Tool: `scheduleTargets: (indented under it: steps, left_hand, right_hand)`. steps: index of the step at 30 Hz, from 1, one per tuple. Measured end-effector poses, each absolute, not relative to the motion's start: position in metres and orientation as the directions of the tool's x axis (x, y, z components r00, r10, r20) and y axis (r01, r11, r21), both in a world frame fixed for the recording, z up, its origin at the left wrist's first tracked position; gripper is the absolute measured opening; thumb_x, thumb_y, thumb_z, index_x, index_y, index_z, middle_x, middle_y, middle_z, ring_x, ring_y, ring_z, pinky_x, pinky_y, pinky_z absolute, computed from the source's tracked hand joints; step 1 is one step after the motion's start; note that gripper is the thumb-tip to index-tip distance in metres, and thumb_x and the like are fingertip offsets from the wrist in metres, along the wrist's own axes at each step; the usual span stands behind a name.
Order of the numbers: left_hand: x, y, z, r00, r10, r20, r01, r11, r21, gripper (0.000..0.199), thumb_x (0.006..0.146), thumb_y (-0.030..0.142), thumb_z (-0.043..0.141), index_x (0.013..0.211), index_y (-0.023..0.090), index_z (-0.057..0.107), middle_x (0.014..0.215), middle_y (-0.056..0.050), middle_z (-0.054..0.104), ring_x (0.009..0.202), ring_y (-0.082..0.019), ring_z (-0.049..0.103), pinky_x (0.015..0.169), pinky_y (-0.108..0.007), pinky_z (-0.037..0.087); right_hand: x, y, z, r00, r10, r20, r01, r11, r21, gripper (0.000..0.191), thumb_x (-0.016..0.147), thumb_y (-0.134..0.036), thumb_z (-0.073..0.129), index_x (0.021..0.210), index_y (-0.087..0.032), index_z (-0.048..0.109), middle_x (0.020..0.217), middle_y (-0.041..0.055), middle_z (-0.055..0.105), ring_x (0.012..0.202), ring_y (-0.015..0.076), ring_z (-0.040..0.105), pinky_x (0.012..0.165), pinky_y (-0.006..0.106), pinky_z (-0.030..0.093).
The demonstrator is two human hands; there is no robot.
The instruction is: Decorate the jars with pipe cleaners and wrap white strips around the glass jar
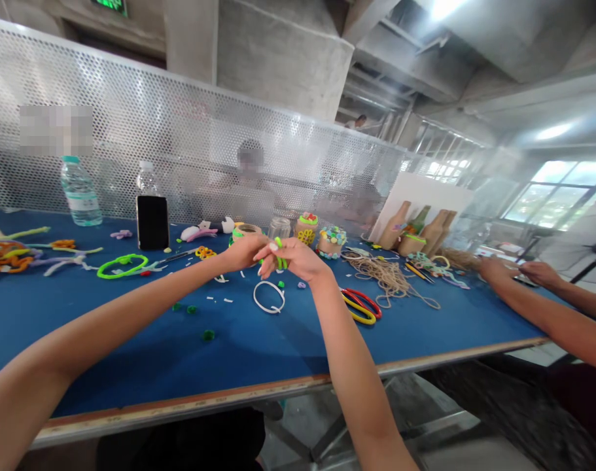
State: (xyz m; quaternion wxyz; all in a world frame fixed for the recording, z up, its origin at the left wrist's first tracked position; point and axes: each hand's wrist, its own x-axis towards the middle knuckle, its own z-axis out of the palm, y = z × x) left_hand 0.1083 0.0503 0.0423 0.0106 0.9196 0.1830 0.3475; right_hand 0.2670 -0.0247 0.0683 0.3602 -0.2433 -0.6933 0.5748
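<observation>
My hands meet over the middle of the blue table (268, 363). My right hand (300, 260) is closed on a bright green pipe cleaner (279, 263), which shows between its fingers. Fingers bent, my left hand (246, 254) pinches at the same pipe cleaner; its fingertips are partly hidden. Just below the hands lies a white pipe cleaner ring (255, 301). Close by are small dark green pieces (208, 335) and white scraps. Behind the hands stand a clear glass jar (279, 227) and decorated jars (331, 243).
Red and yellow scissors (361, 307) and tangled twine (383, 275) lie to the right. A phone (152, 224), a water bottle (80, 196), a green pipe cleaner loop (122, 266) and coloured stems (8, 255) are left. Wrapped bottles (396, 226) stand behind. Another person's hands (496, 269) work far right.
</observation>
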Motion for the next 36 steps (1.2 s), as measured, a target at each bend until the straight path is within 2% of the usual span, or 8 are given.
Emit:
scheduleTargets:
  steps: [2,4,8,14,20,27,32,36]
  left_hand:
    - [0.101,0.047,0.058,0.781,0.295,0.551,0.329,-0.943,0.038,0.008,0.089,0.020,0.060,0.086,0.015,0.066,0.081,-0.002,0.064,0.076,-0.014,0.060,0.074,-0.030,0.051]
    - [0.096,0.041,0.071,0.825,0.277,0.493,0.350,-0.935,-0.059,0.013,0.084,0.011,0.059,0.078,0.018,0.067,0.075,-0.001,0.064,0.075,-0.014,0.058,0.074,-0.027,0.047]
    - [0.092,0.026,0.084,0.815,0.328,0.478,0.463,-0.865,-0.195,0.015,0.083,0.011,0.056,0.078,0.018,0.067,0.077,-0.003,0.062,0.076,-0.017,0.056,0.060,-0.024,0.039]
    - [0.094,0.012,0.090,0.802,0.393,0.450,0.548,-0.783,-0.294,0.012,0.084,0.013,0.057,0.076,0.016,0.066,0.083,-0.006,0.061,0.076,-0.018,0.055,0.051,-0.023,0.028]
    - [0.090,0.010,0.096,0.796,0.407,0.448,0.559,-0.776,-0.290,0.015,0.087,0.015,0.052,0.084,0.015,0.067,0.084,-0.007,0.061,0.073,-0.018,0.057,0.053,-0.023,0.033]
    - [0.090,0.005,0.103,0.829,0.341,0.442,0.473,-0.850,-0.230,0.027,0.094,0.021,0.041,0.090,0.013,0.066,0.091,-0.007,0.060,0.079,-0.016,0.059,0.070,-0.025,0.044]
    - [0.088,0.002,0.104,0.852,0.244,0.462,0.360,-0.915,-0.180,0.023,0.089,0.023,0.049,0.103,0.012,0.064,0.099,-0.010,0.058,0.089,-0.018,0.057,0.081,-0.029,0.046]
    - [0.087,0.006,0.101,0.811,0.216,0.543,0.320,-0.942,-0.102,0.019,0.087,0.024,0.055,0.098,0.013,0.066,0.101,-0.010,0.055,0.089,-0.018,0.056,0.081,-0.030,0.048]
  right_hand:
    - [0.265,-0.025,0.066,-0.746,0.657,0.110,0.064,0.234,-0.970,0.040,0.073,-0.049,0.071,0.083,-0.010,0.071,0.070,0.0084,0.073,0.066,0.0178,0.070,0.069,0.033,0.057]
    - [0.263,-0.022,0.061,-0.760,0.646,0.073,0.127,0.258,-0.958,0.040,0.076,-0.048,0.070,0.086,-0.010,0.071,0.075,0.0096,0.074,0.068,0.0179,0.071,0.073,0.033,0.057]
    - [0.258,-0.014,0.051,-0.676,0.719,0.164,0.093,0.304,-0.948,0.036,0.077,-0.046,0.068,0.087,-0.012,0.070,0.075,0.0081,0.074,0.068,0.0171,0.071,0.072,0.031,0.057]
    - [0.251,-0.009,0.046,-0.700,0.694,0.170,0.095,0.326,-0.940,0.040,0.075,-0.050,0.069,0.088,-0.012,0.069,0.074,0.0071,0.074,0.069,0.0177,0.072,0.075,0.033,0.057]
    - [0.244,-0.001,0.038,-0.615,0.743,0.265,0.080,0.393,-0.916,0.031,0.072,-0.045,0.072,0.075,-0.014,0.067,0.066,0.0038,0.072,0.059,0.0156,0.070,0.069,0.032,0.058]
    - [0.248,0.008,0.037,-0.495,0.775,0.394,0.021,0.464,-0.886,0.020,0.078,-0.034,0.067,0.071,-0.016,0.065,0.066,0.0022,0.072,0.060,0.0153,0.069,0.068,0.033,0.060]
    - [0.249,0.012,0.038,-0.465,0.767,0.442,-0.010,0.495,-0.869,0.021,0.081,-0.027,0.052,0.069,-0.021,0.067,0.060,-0.0042,0.070,0.070,0.0154,0.071,0.073,0.026,0.058]
    - [0.245,0.013,0.037,-0.467,0.705,0.534,-0.093,0.562,-0.822,0.027,0.077,-0.026,0.044,0.062,-0.027,0.066,0.055,-0.0073,0.067,0.081,0.0164,0.072,0.070,0.020,0.055]
